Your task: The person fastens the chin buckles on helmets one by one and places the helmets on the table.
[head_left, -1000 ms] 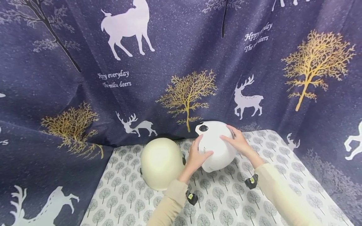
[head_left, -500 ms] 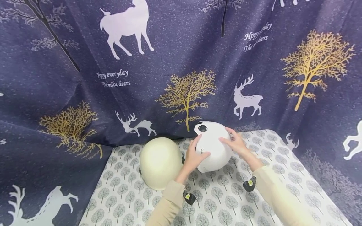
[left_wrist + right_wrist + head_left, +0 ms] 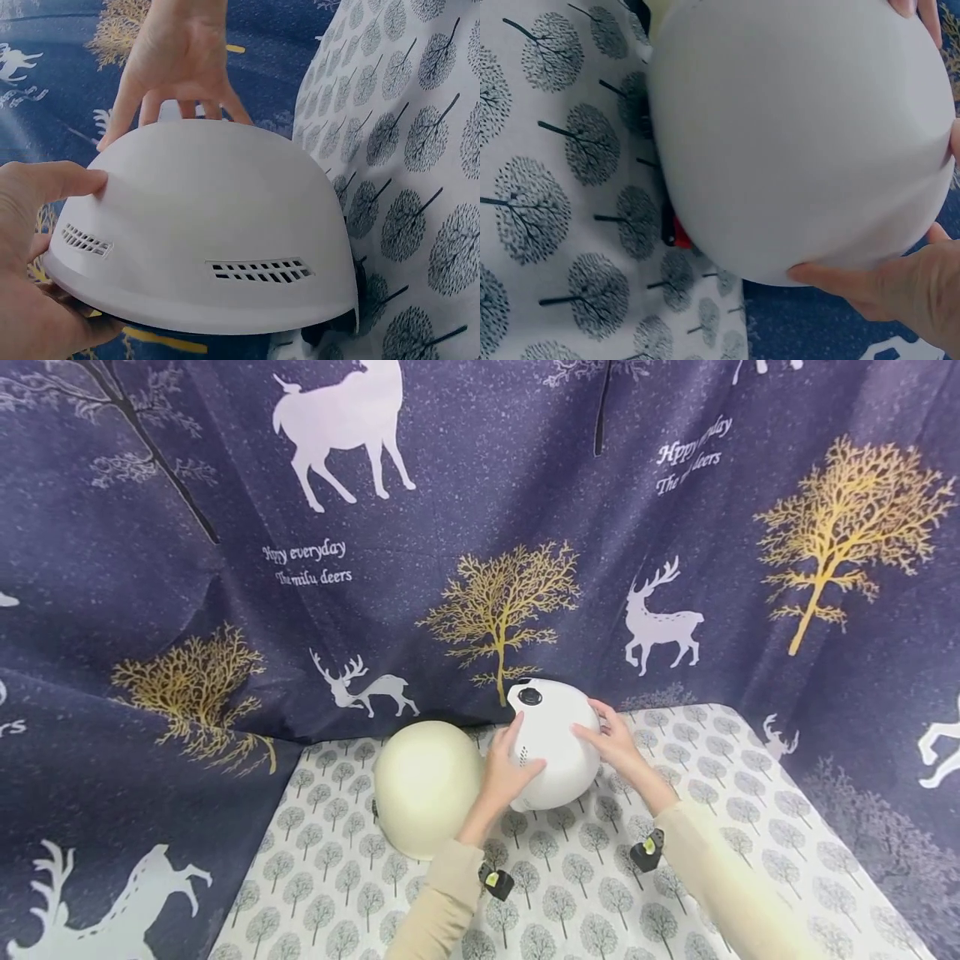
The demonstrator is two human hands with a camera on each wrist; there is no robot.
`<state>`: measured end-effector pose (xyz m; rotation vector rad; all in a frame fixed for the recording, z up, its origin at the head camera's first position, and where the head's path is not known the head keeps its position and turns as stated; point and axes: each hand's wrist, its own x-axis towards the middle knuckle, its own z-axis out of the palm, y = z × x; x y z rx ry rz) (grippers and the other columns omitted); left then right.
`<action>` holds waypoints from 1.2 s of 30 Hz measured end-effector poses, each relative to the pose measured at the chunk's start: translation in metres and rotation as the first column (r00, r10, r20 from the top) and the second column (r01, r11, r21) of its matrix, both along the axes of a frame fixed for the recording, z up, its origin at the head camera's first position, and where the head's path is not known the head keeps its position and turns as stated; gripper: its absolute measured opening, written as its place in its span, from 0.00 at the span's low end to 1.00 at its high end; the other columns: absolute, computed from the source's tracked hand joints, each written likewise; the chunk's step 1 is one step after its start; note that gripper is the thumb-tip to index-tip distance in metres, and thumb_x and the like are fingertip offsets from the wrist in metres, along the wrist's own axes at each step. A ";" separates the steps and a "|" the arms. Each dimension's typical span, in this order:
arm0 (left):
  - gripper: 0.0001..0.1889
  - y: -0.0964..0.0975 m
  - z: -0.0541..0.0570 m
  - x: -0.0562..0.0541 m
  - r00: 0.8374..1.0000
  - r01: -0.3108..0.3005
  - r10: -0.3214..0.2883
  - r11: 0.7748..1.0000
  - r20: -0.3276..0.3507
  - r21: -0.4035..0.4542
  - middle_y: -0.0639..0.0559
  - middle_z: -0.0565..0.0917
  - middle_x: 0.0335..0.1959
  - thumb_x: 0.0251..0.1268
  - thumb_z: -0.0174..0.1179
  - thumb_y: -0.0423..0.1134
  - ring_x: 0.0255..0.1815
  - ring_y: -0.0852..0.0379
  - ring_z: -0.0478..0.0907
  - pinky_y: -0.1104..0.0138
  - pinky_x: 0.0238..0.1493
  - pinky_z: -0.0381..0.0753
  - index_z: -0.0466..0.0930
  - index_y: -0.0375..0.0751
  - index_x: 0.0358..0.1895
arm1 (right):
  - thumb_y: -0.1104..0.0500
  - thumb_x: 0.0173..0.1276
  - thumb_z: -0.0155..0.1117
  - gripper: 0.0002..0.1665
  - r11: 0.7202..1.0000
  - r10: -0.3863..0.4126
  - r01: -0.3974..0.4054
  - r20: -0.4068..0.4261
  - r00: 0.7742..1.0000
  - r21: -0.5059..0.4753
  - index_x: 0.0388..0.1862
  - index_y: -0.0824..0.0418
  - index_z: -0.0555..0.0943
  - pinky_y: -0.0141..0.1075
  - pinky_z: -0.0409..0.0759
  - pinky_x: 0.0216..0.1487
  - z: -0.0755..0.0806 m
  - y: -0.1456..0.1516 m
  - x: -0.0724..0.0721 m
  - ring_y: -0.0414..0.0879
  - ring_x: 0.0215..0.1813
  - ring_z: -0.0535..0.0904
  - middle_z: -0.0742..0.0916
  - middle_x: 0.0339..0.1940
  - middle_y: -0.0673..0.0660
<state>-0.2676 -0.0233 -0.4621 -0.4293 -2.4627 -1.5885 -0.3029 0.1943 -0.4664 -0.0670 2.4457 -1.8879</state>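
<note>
A white helmet (image 3: 557,747) with slotted vents and a black round part at its far edge is tilted at the back of the table. My left hand (image 3: 504,777) grips its left side. In the left wrist view that thumb lies on the shell, with the fingers (image 3: 97,330) under the rim. My right hand (image 3: 617,747) holds the opposite side, thumb on the smooth shell in the right wrist view. A cream helmet (image 3: 429,789) sits dome up just left of the white one, partly behind my left hand. The white helmet's inside is hidden.
The table (image 3: 555,902) wears a white cloth with grey trees. A dark blue curtain (image 3: 480,510) with deer and golden trees hangs right behind and beside it. Under the white helmet a small red and black part (image 3: 676,234) shows.
Both hands have shifted the white helmet a little to the left, closer to the cream helmet. The hold looks the same, and the cream helmet stays in place.
</note>
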 end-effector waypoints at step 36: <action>0.45 0.000 0.002 0.000 0.996 0.067 -0.067 0.998 0.058 -0.009 0.48 0.73 0.64 0.50 0.72 0.37 0.65 0.45 0.71 0.45 0.66 0.71 0.62 0.59 0.74 | 0.50 0.64 0.66 0.42 0.914 0.183 -0.052 -0.296 0.938 0.401 0.73 0.63 0.64 0.74 0.51 0.68 0.030 -0.017 -0.005 0.74 0.75 0.52 0.58 0.75 0.74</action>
